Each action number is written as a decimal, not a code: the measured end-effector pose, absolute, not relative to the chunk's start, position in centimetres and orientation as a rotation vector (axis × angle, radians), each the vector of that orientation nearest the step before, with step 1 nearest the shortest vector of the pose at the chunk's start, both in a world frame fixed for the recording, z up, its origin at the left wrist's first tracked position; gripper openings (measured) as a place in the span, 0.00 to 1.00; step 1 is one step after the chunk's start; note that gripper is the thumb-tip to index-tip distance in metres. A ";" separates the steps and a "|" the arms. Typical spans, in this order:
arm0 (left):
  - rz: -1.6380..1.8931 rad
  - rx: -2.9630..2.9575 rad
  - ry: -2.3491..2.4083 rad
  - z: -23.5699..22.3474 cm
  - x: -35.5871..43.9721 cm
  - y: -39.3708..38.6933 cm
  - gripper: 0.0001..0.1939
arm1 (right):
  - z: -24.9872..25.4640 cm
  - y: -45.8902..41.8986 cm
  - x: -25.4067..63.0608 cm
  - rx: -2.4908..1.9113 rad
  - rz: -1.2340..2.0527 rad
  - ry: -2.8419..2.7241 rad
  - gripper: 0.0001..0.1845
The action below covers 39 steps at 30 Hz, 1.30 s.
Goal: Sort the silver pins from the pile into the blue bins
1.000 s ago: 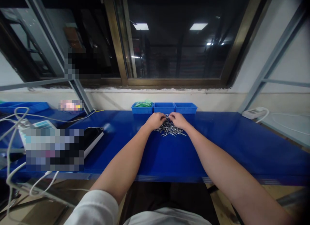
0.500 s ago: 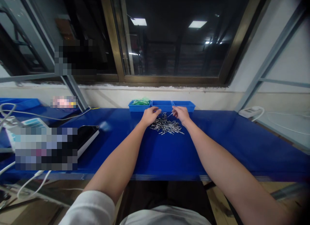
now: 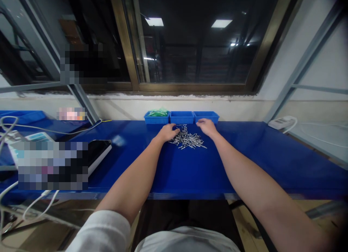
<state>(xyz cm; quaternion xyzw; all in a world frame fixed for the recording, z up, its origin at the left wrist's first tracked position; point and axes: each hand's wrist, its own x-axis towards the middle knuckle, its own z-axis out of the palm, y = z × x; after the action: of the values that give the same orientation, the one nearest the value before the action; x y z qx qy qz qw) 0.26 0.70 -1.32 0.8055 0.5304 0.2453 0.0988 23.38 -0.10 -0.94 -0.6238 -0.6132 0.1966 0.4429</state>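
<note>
Shiny metal pins (image 3: 191, 140) lie in a loose, crisscrossed heap on the blue table (image 3: 179, 176), centre, a bit short of the bins. Left hand (image 3: 166, 133) is at the heap's left edge, covering some of it; thumb and forefinger stand slightly apart, can't tell if they pinch a pin. Right hand (image 3: 207, 127) is off the heap's far right side, fingers bunched narrow; can't tell if anything is in them. It overlaps the front of the right bin (image 3: 215, 119). Middle bin (image 3: 181, 120) sits next to that, left bin (image 3: 157, 120) holds green stuff (image 3: 158, 113). Crumpled clear plastic (image 3: 119, 140) lies left, near a black-topped device (image 3: 101, 152), partly blurred out. White power strip (image 3: 281, 122) far right. Nothing between the hands but pins and tabletop.
</note>
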 end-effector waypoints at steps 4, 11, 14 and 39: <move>0.512 2.473 1.529 -1.8 0.9 0.1 0.34 | -0.9 -1.2 21.7 -1.580 0.342 -1.955 0.21; 0.315 2.521 1.563 -2.2 1.4 0.1 0.35 | -0.8 -1.9 19.7 -1.510 0.272 -2.149 0.10; 0.273 2.549 1.567 -2.1 1.4 0.1 0.35 | -0.9 -1.8 19.5 -1.507 0.235 -2.165 0.08; 0.879 2.826 1.186 -0.1 2.1 -1.2 0.13 | -0.2 -2.0 19.8 -1.150 0.564 -1.854 0.11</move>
<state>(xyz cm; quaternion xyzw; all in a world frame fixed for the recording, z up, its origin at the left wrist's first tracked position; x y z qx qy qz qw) 2.06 -1.17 -0.06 0.8861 0.3720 0.2757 -0.0234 19.83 -2.04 -0.21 -0.4606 -0.7431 0.2259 0.4296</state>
